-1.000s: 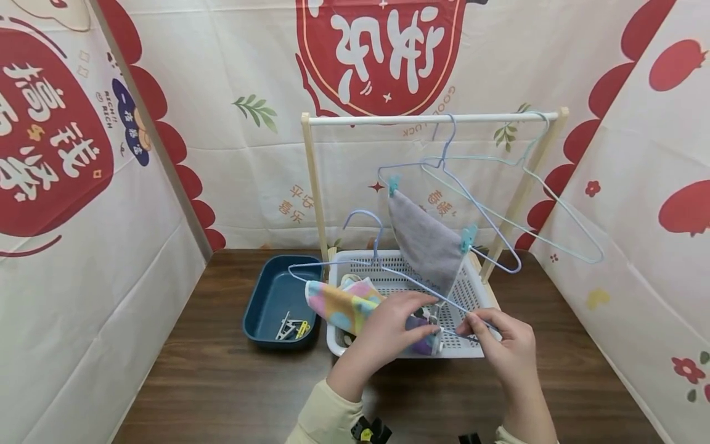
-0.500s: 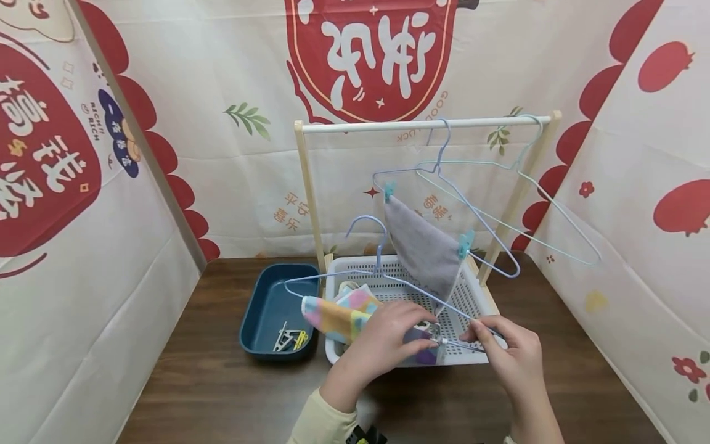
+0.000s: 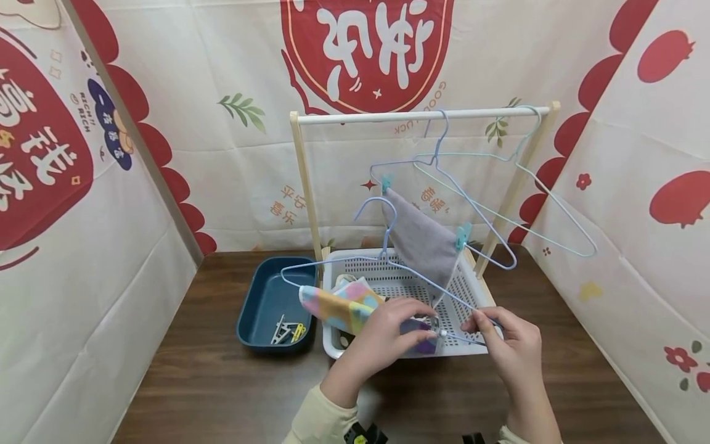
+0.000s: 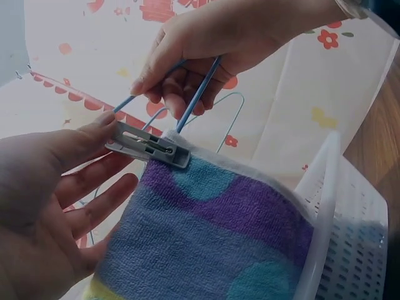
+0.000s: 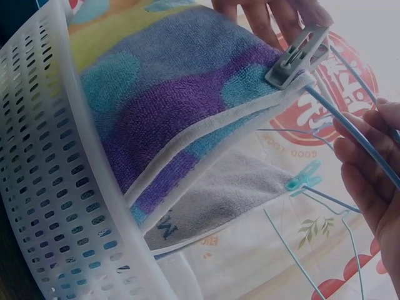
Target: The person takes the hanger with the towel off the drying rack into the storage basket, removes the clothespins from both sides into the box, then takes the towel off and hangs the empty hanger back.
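My left hand pinches the end of a grey clothespin between thumb and finger. The pin's other end lies over the white-edged top of a multicoloured towel, beside the lower bar of a blue clothes hanger. At the hanger's right corner, my right hand holds its thin rods with curled fingers. The towel hangs folded over the lower bar, above the white perforated basket; my left hand hides part of it in the head view.
Behind, a drying rack bears another blue hanger with a grey towel held by teal clips, and a mint hanger. A dark blue tray with several clothespins stands left. More cloth lies in the basket.
The held hanger's hook has tipped to the right. Both hands keep their holds on the clothespin and the hanger's corner, and the head view has shifted slightly.
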A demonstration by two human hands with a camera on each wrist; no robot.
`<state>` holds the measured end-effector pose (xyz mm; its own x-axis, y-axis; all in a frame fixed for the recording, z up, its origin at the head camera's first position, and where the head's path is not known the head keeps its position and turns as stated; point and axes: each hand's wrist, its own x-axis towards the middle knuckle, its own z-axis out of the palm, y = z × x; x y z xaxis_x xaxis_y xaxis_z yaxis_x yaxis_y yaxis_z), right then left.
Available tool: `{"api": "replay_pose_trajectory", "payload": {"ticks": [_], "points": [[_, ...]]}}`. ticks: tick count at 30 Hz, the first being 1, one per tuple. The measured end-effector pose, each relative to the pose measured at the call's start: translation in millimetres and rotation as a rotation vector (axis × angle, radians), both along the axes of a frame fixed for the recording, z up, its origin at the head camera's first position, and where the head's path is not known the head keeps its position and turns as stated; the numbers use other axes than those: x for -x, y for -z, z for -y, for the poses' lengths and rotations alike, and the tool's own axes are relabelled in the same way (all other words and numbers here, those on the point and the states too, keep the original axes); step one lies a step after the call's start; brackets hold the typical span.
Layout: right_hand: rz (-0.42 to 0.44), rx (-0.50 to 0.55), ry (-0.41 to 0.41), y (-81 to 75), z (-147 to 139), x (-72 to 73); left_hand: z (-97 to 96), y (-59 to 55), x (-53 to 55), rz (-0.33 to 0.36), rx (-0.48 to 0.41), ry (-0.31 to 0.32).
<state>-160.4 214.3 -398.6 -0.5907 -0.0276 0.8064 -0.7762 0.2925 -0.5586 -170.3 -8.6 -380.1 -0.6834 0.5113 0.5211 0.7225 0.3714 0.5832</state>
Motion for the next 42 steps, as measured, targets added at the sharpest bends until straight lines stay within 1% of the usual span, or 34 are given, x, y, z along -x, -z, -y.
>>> {"api": "replay_pose_trajectory", "payload": {"ticks": [3, 6, 11, 17, 20, 23, 26, 30, 32, 34, 39, 41, 42], "points": [[0.001, -0.001, 0.007, 2.6, -1.3, 0.8, -0.7, 0.3, -1.0, 0.057, -0.024, -0.009], [-0.001, 0.0, 0.004, 3.7, -2.1, 2.8, -1.2, 1.4, -1.4, 0.097, -0.069, -0.013], [-0.012, -0.011, 0.003, 0.1, -1.5, 7.6, -3.0, 3.2, -0.1, 0.129, -0.164, -0.033], [-0.033, -0.028, -0.022, -7.0, -0.1, 14.3, -5.7, 5.8, 4.6, 0.169, -0.286, -0.081], [-0.03, -0.035, -0.034, -8.2, -0.9, 18.7, -6.1, 6.3, 7.3, 0.185, -0.349, -0.12], [-0.024, -0.037, -0.037, -7.9, -2.5, 22.3, -5.0, 6.4, 9.8, 0.206, -0.44, -0.165], [-0.008, -0.03, -0.034, -6.6, -4.4, 23.5, -1.2, 6.5, 11.8, 0.214, -0.535, -0.198], [0.014, -0.007, -0.04, -4.3, -7.2, 23.1, 7.5, 6.1, 13.4, 0.2, -0.61, -0.236], [0.02, 0.007, -0.045, -3.3, -8.7, 22.7, 13.0, 5.5, 14.4, 0.188, -0.631, -0.255], [0.027, 0.018, -0.046, -2.2, -10.4, 22.5, 18.7, 4.9, 15.0, 0.191, -0.655, -0.276], [0.034, 0.032, -0.054, -0.6, -13.1, 21.8, 33.8, 3.8, 15.6, 0.231, -0.71, -0.312], [0.033, 0.039, -0.062, -0.9, -13.3, 21.5, 39.7, 3.7, 15.8, 0.243, -0.718, -0.338], [0.033, 0.043, -0.066, -0.9, -13.4, 21.3, 42.5, 3.7, 15.8, 0.246, -0.716, -0.364]]}}
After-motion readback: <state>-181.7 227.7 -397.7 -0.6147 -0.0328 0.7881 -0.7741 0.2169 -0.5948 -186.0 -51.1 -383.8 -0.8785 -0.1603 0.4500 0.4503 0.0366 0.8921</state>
